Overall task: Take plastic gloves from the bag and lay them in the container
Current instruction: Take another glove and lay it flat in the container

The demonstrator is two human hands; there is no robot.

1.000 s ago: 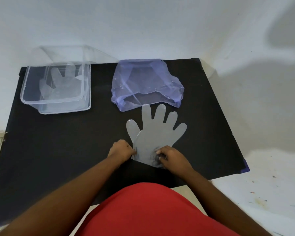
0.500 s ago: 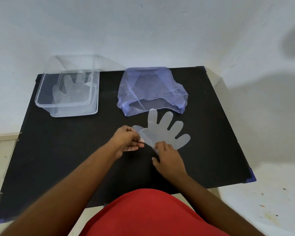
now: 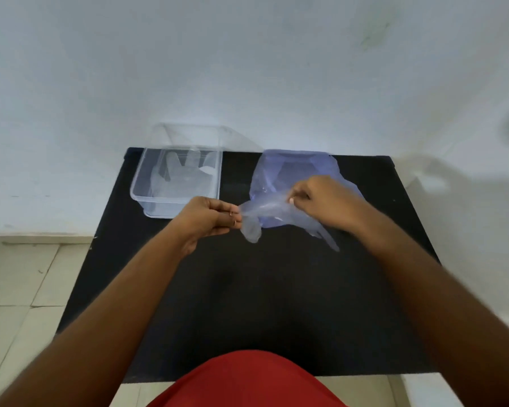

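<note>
The plastic glove (image 3: 265, 214), flat on the black mat (image 3: 262, 289) a second ago, is now lifted, pinched between left hand (image 3: 210, 217) and right hand (image 3: 323, 201), before the bag (image 3: 297, 168). Transfer to the container (image 3: 177, 183), apparently holding one glove, seems next.

A black table (image 3: 247, 289) fills the middle, its far edge pushed against a pale wall (image 3: 247, 69). Beige floor tiles (image 3: 21, 289) run along its left edge. Red clothing (image 3: 247, 380) crowds the near edge.
</note>
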